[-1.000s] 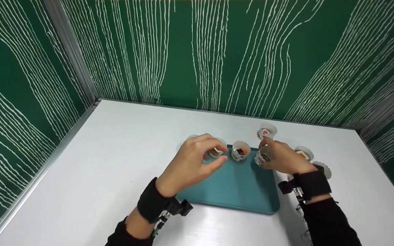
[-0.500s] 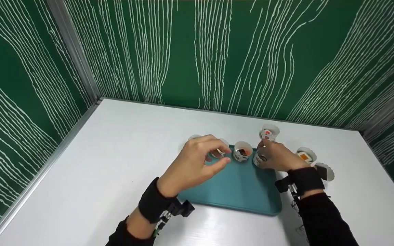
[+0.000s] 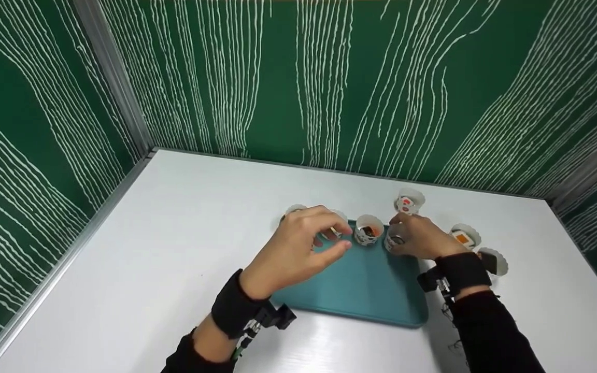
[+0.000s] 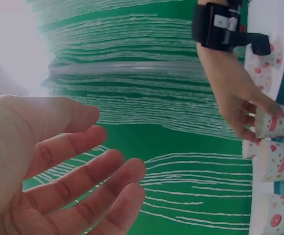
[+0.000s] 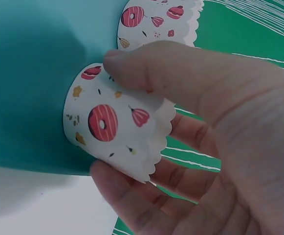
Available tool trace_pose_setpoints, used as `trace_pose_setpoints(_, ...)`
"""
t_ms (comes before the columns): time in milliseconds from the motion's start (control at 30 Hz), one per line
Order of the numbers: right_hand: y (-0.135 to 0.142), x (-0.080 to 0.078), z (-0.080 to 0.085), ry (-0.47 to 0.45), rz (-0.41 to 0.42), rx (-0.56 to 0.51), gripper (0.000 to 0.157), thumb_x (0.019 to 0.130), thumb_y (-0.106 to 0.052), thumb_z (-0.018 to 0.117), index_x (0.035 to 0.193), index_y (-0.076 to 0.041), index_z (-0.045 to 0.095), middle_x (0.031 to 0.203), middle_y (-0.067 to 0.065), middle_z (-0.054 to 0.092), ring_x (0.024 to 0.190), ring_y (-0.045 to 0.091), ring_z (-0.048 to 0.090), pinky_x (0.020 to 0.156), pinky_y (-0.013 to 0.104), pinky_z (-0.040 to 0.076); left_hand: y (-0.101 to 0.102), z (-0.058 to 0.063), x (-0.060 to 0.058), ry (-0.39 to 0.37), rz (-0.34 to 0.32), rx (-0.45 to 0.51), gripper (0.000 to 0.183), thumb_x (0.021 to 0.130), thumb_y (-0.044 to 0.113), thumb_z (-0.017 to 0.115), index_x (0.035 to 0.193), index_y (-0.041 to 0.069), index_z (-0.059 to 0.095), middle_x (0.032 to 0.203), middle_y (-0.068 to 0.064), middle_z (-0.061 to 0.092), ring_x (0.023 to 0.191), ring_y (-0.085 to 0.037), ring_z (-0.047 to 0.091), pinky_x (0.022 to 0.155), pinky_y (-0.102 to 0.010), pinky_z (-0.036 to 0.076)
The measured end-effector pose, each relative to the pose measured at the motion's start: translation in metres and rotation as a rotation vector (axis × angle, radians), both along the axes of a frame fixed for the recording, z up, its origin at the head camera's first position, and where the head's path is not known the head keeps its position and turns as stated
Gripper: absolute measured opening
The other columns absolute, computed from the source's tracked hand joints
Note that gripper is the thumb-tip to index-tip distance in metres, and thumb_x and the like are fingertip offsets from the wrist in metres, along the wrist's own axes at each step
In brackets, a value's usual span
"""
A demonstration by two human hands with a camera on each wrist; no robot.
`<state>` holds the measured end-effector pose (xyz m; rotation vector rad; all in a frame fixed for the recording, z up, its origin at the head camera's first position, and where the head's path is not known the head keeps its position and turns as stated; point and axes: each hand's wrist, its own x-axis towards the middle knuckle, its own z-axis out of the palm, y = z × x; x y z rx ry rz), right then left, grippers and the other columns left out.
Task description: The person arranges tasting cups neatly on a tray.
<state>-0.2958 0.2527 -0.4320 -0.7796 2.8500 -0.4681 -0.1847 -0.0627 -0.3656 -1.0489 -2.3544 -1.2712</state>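
My right hand [image 3: 420, 237] grips a white paper baking cup [image 5: 115, 117] printed with pink doughnuts and cupcakes. The cup stands at the far right corner of a teal tray [image 3: 360, 290], with the thumb on one side and fingers curled round the other. Just left of it on the tray is a second baking cup [image 3: 368, 230] with something orange and dark inside. My left hand [image 3: 296, 248] hovers over the tray's left part, fingers loosely bent and nothing between them. Behind its fingers, a third cup [image 4: 278, 215] is partly hidden in the head view.
Right of the tray on the white table [image 3: 200, 207] stand a cup with a red-and-white piece [image 3: 410, 201], a cup with an orange-and-white piece [image 3: 465, 235] and a cup with a dark piece [image 3: 493, 261]. Another cup [image 3: 296, 209] shows behind the left hand. Green panels [image 3: 272, 103] enclose the table.
The right hand has shifted slightly left with its cup, closer to the neighbouring cup, then stayed nearly still. The left hand has hardly moved. The view has shifted slightly.
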Motion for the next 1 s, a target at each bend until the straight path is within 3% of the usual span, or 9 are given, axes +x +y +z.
trace_pose_setpoints(200,0.000,0.000,0.000,-0.029,-0.057,-0.047,0.065,0.089,-0.016,0.084,0.140,0.012,0.057,0.138,0.033,0.064,0.125,0.055,0.062,0.103,0.066,0.052,0.000,0.001,0.002,-0.011,0.003,-0.001,0.011,0.102,0.016,0.074,0.110,0.010,0.078,0.107,-0.004,0.076,0.095,-0.018,0.074,0.086,-0.023,0.059)
trace_pose_setpoints(467,0.003,0.001,0.001,0.000,-0.027,-0.063,0.051,0.087,-0.012,0.086,0.130,0.008,0.066,0.136,0.031,0.065,0.124,0.055,0.063,0.103,0.067,0.052,0.000,0.000,0.001,-0.004,0.000,0.000,0.011,0.102,0.015,0.074,0.110,0.009,0.078,0.107,-0.005,0.076,0.095,-0.020,0.074,0.085,-0.023,0.059)
trace_pose_setpoints(833,0.004,0.005,0.010,-0.024,-0.077,-0.043,0.076,0.083,-0.022,0.090,0.142,0.011,0.055,0.134,0.037,0.064,0.126,0.058,0.059,0.103,0.067,0.050,-0.001,0.002,0.000,-0.002,0.004,-0.007,0.010,0.101,0.014,0.074,0.109,0.009,0.078,0.106,-0.004,0.077,0.094,-0.019,0.074,0.085,-0.022,0.059)
trace_pose_setpoints(1000,0.004,0.008,0.022,-0.005,-0.071,-0.066,0.071,0.092,-0.028,0.085,0.144,0.008,0.054,0.129,0.037,0.064,0.124,0.054,0.060,0.100,0.065,0.051,0.000,0.002,0.000,-0.005,0.011,-0.008,0.010,0.101,0.014,0.075,0.108,0.010,0.078,0.105,-0.003,0.077,0.090,-0.015,0.074,0.083,-0.021,0.058)
